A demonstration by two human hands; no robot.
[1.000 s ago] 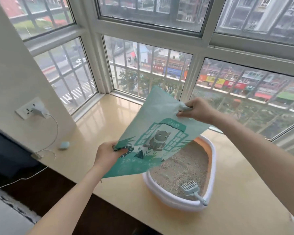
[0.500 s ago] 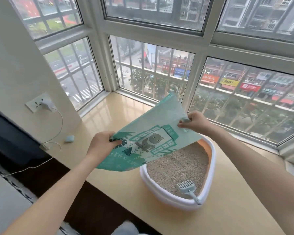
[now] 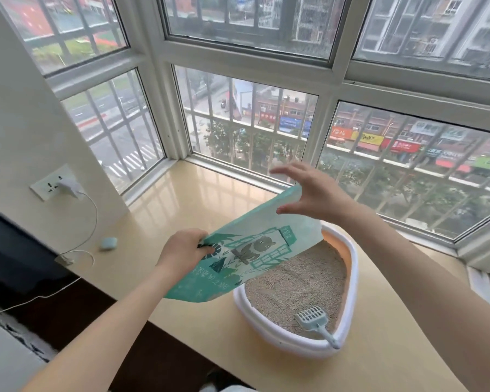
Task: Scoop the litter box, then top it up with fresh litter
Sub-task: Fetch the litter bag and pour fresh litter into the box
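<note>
Two hands are working over the window ledge [image 3: 379, 357]. The left hand [image 3: 181, 251] is gripping the lower left edge of the teal litter bag [image 3: 246, 250], fingers curled round it, and is holding the bag slanted above the ledge, its far corner overhanging the rim of the litter box [image 3: 351, 278]. The bag is looking flat and slack. The right hand [image 3: 311, 193] is hovering just above the bag's upper edge with fingers spread and straight, thumb apart, gripping nothing; whether a fingertip is grazing the bag cannot be told.

The litter box is sitting on the ledge to the right of the bag, holding a level bed of pale grey litter [image 3: 294, 290]. A slotted scoop [image 3: 314, 321] is lying in the near part of the box, its head on the litter and its handle leaning on the white rim.

Further left on the ledge, a small pale blue oval object [image 3: 109, 243] is lying near a white cable [image 3: 82, 244] that is running up to a charger [image 3: 68, 187] plugged into the wall socket
</note>
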